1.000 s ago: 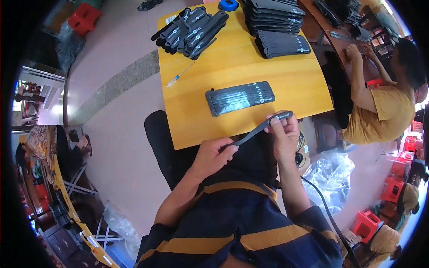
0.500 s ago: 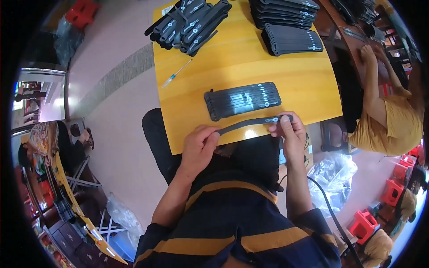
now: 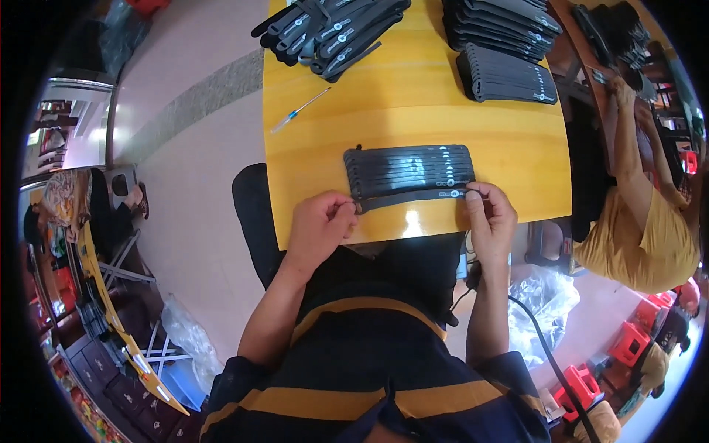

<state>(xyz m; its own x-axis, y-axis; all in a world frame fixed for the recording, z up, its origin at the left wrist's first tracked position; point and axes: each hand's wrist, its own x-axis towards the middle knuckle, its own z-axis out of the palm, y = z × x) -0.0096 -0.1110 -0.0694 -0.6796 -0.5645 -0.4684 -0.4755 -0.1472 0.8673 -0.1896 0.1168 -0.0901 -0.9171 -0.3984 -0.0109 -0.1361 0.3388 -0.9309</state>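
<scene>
Strap [image 3: 410, 197] — both ends finger-pinched by left hand [image 3: 317, 227] and right hand [image 3: 492, 223] — beside black bundle [image 3: 388, 170]

The person wore a dark navy shirt [image 3: 340, 362] with short, loose sleeves [image 3: 509, 376]. A broad mustard band [image 3: 317, 402] flanked the neck opening [image 3: 385, 430] on both sides; a narrower, curving mustard stripe [image 3: 369, 304] ran farther from that opening. Black legwear [image 3: 406, 275] showed farthest from it. Left hand [image 3: 317, 229], right hand [image 3: 492, 221] and forearms [image 3: 269, 314] were bare.
</scene>
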